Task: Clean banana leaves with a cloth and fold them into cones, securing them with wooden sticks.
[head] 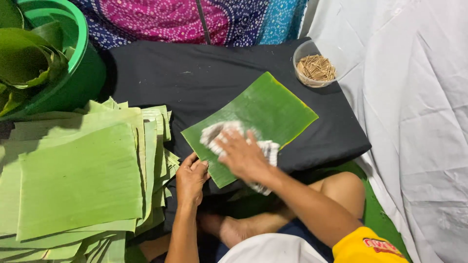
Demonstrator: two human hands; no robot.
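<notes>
The banana leaf piece (263, 114) lies flat on a black cushion (195, 78), its dark green glossy side up, one corner pointing toward the person. On it rests a white and grey cloth (217, 131), partly blurred. The right hand (243, 156) lies on this cloth with the fingers spread and pressed down flat, so it is open over the cloth and not clamped around it. The left hand (191, 178) is at the near corner of the leaf; its fingers are bent and seem to pinch or press the edge, but I cannot tell for sure if they close on it.

The leaf looks thin, light and flexible. I judge that it tears easily along its ribs, and the shiny face is probably a little slippery. It is better to hold it by a corner or an edge with flat fingers, and to keep it supported from below, not to fold it sharply.

To the left is a big pile of cut leaf sheets (78, 180) with the pale side up. Behind it stands a green plastic tub (80, 73) with rolled leaves inside. At the far right corner of the cushion is a small clear bowl (304, 51) full of thin wooden sticks (317, 68). A white sheet (409, 97) covers the right side, and a colourful patterned fabric (195, 19) is at the top.
</notes>
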